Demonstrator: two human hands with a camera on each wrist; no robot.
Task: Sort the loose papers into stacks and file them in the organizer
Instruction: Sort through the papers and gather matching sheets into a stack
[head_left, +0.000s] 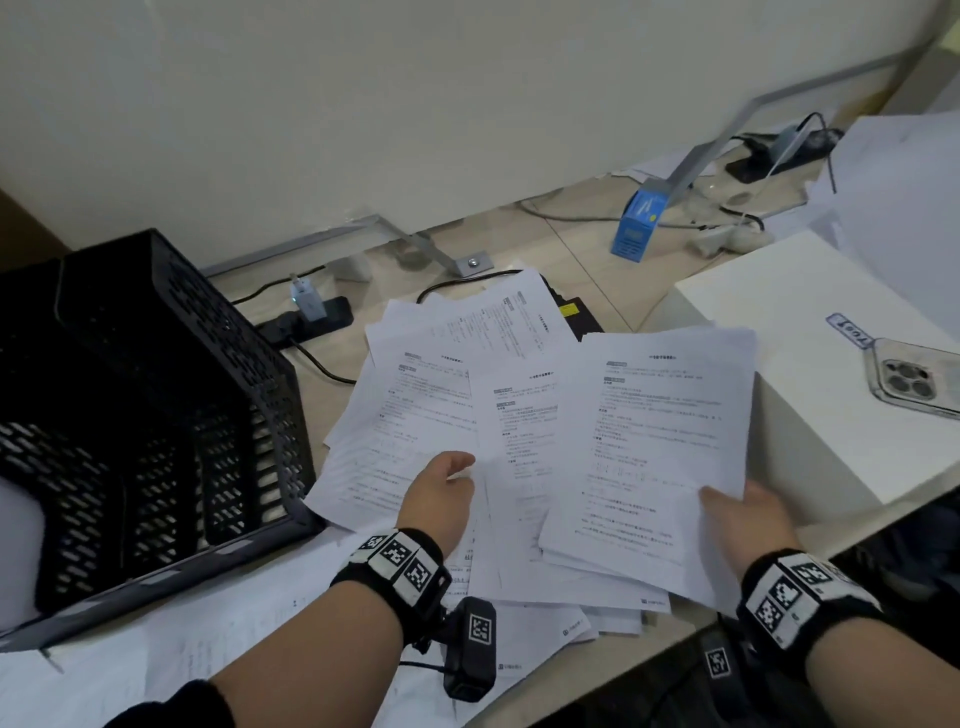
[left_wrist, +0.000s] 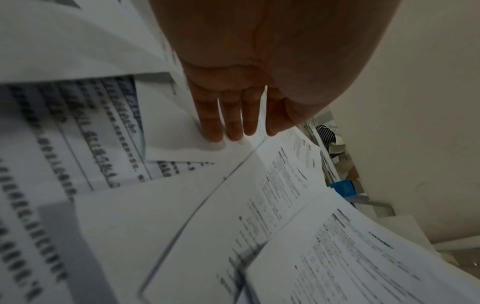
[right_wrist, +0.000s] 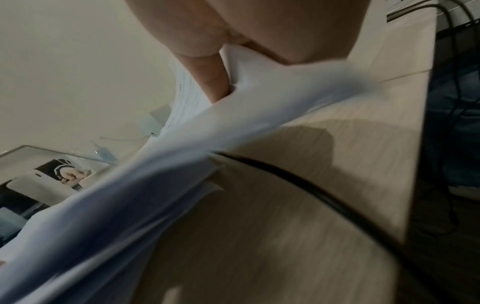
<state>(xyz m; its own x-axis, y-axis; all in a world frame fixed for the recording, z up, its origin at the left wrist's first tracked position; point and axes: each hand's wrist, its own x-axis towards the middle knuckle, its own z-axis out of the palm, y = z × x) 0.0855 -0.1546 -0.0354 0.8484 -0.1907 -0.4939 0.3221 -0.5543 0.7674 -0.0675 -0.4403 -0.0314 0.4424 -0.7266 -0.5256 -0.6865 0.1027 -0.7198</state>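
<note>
Two hands work low over the desk. Her right hand (head_left: 748, 512) pinches a bundle of sheets (head_left: 660, 441) by its near corner, lifting it off the desk. Her left hand (head_left: 441, 493) lies flat with straight fingers (left_wrist: 235, 123) on the loose papers (head_left: 415, 415) spread beside the black organizer (head_left: 145, 405). It seems best to slide one sheet at a time and square the edges before filing.

Your right hand (head_left: 748, 519) gripped a sheaf of white printed sheets (head_left: 670, 431) by its near corner; your left hand (head_left: 439, 493) lay among loose white printed papers (head_left: 415, 410) beside the black perforated plastic organizer (head_left: 150, 405).
</note>
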